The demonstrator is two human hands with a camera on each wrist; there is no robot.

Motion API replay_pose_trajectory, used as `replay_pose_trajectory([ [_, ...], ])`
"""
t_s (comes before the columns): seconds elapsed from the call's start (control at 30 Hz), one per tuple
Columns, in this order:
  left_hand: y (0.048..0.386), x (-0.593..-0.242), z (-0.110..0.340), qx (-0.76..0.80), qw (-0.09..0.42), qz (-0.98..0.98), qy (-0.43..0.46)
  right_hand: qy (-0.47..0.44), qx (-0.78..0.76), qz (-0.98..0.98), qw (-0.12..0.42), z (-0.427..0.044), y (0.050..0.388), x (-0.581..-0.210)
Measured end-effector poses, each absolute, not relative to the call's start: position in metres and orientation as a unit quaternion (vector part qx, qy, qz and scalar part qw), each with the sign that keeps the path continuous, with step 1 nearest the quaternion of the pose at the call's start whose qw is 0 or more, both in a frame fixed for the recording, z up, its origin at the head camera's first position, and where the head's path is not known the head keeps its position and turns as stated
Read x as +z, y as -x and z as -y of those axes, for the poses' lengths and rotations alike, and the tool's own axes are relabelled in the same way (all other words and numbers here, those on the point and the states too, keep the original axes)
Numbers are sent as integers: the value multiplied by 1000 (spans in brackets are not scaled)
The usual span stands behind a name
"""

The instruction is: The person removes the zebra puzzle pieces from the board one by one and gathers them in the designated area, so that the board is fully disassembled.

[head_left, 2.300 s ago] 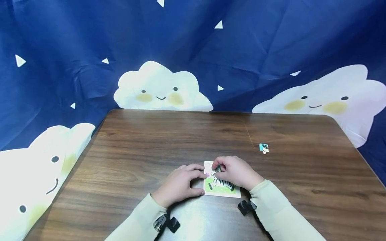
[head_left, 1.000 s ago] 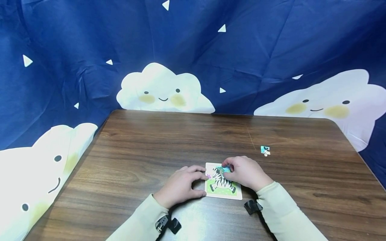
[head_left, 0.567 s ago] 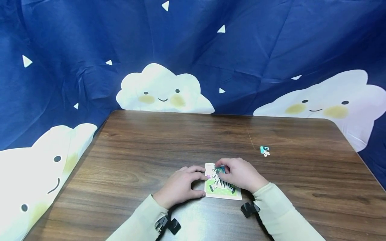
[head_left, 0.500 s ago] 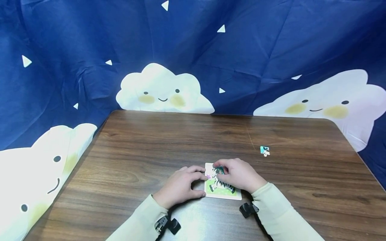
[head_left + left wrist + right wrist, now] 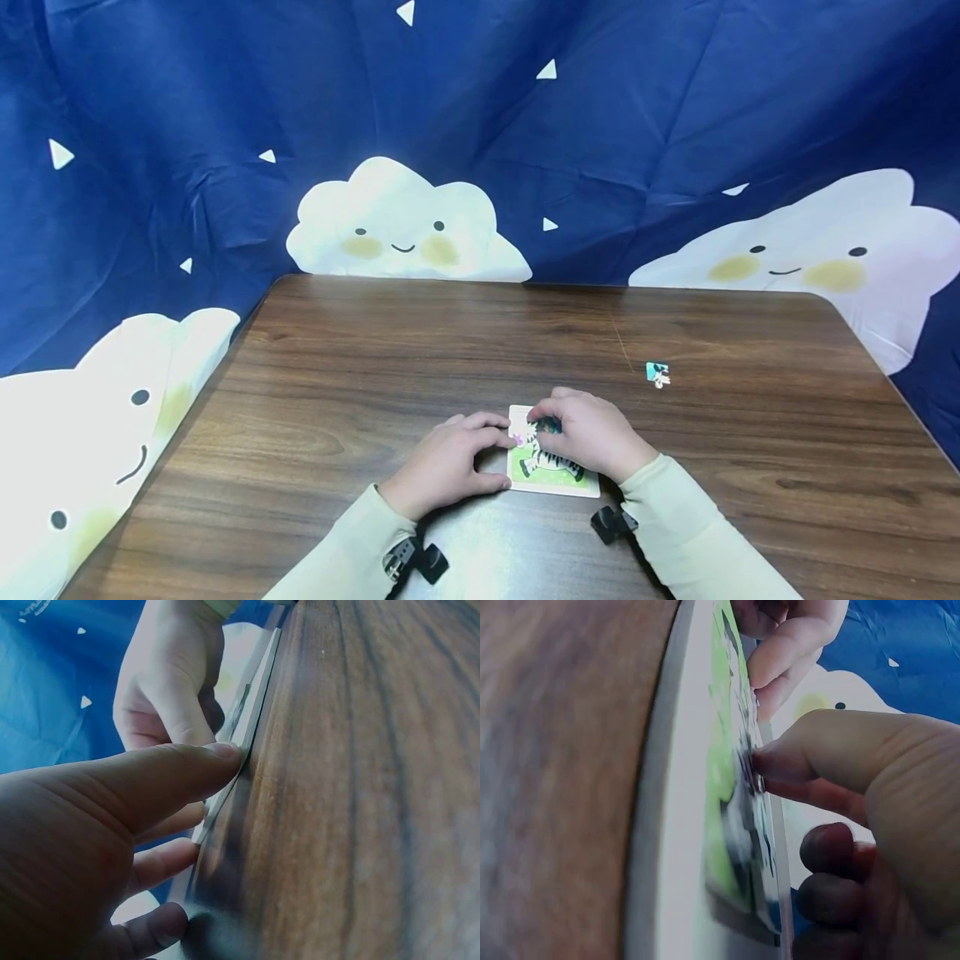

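A white-framed board (image 5: 555, 490) with a zebra picture (image 5: 553, 463) on green ground lies flat on the table. Along its left edge rests the left hand (image 5: 450, 467), thumb at the near left corner and two fingertips by the upper left side; in the left wrist view the thumb (image 5: 191, 769) presses the board's rim (image 5: 262, 675). Over the picture's upper part, the right hand (image 5: 588, 433) pinches a piece between thumb and index finger, mostly hidden by the fingers. In the right wrist view those fingertips (image 5: 769, 761) touch the picture's surface, with the other fingers curled.
A small loose puzzle piece (image 5: 657, 374), blue, black and white, lies on the brown wooden table (image 5: 360, 350) beyond the right hand. Behind the table hangs a blue cloth (image 5: 585, 125) with white clouds and triangles. Each wrist wears a small black camera.
Compared with a second ago, the right hand has shifted left over the picture, toward the zebra's head, and covers more of its upper part. The left hand and board hold their place.
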State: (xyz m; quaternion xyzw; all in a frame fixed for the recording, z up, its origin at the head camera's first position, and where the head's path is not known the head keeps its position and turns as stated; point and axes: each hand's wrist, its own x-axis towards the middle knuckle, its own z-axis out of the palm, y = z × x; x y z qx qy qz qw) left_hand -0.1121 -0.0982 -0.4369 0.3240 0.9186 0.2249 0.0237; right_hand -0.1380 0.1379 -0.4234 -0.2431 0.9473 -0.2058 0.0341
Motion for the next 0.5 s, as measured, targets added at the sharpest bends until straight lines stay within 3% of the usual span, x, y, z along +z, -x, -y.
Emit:
replay_pose_trajectory([
  [0.5,113,-436,98,226,31,-918,-324,251,-256,-934,11,-138,139,-428],
])
